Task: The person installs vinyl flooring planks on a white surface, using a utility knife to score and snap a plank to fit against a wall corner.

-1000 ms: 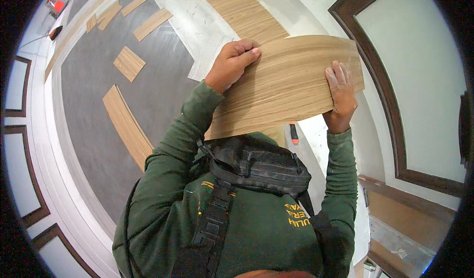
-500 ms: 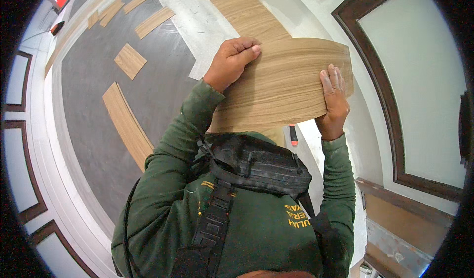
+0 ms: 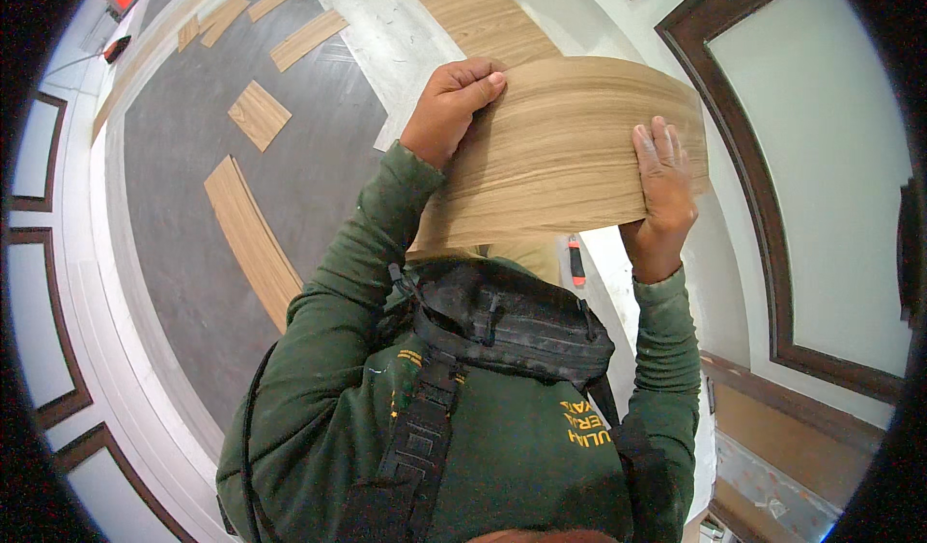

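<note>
A wood-look floor plank (image 3: 570, 147) is held up in front of my chest, its grain running from left to right. My left hand (image 3: 456, 104) pinches its far left edge between thumb and curled fingers. At the plank's right end, my right hand (image 3: 664, 181) grips the near edge, with fingers lying on the top face and the thumb hidden beneath. Below the plank, a red and black utility knife (image 3: 576, 261) shows on the floor near my body. The plank covers part of my lap.
Laid wood-look planks (image 3: 473, 12) run along the wall beyond my hands, beside a pale strip (image 3: 386, 36). Loose plank pieces (image 3: 259, 115) and longer stacked planks (image 3: 249, 234) lie on the grey floor (image 3: 179, 253) at left. A dark-framed wall panel (image 3: 801, 157) stands close on the right.
Both hands have shifted the plank slightly to the right and away from my body, and its near edge has lifted a little. My grip on it looks the same.
</note>
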